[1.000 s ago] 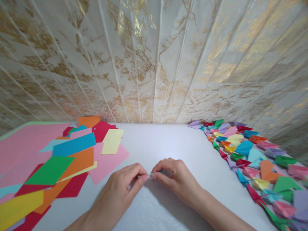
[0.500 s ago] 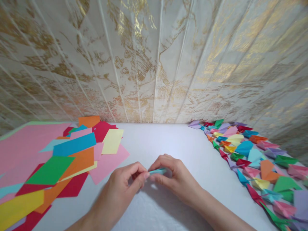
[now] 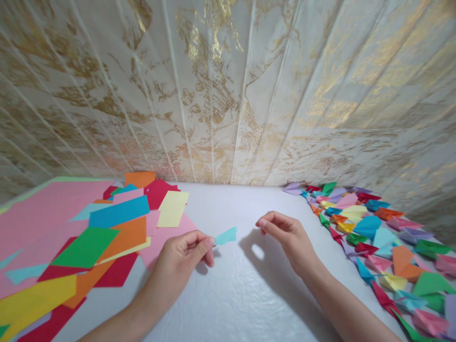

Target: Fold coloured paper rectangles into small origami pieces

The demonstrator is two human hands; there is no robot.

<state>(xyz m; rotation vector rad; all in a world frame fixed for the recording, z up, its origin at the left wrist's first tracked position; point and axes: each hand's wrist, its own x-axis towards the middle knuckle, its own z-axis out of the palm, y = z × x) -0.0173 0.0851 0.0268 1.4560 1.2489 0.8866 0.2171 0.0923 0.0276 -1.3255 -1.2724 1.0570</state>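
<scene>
My left hand (image 3: 188,256) pinches one end of a small folded light-blue paper (image 3: 226,236) between thumb and fingers. The paper points right, above the white tabletop (image 3: 228,285), and its free end looks uneven. Apart from it, to the right, is my right hand (image 3: 285,235), with thumb and fingertips brought together and nothing seen between them. Its shadow on the table forms a ring.
Overlapping coloured paper sheets cover the left side, among them a green sheet (image 3: 85,247) and a blue sheet (image 3: 119,211). Rows of folded paper pieces (image 3: 366,228) line the right side. A gold-patterned white curtain (image 3: 221,95) hangs behind the table.
My right hand has let go of the light-blue paper and moved right and up, away from it. My left hand still holds the paper. The view has shifted slightly.
</scene>
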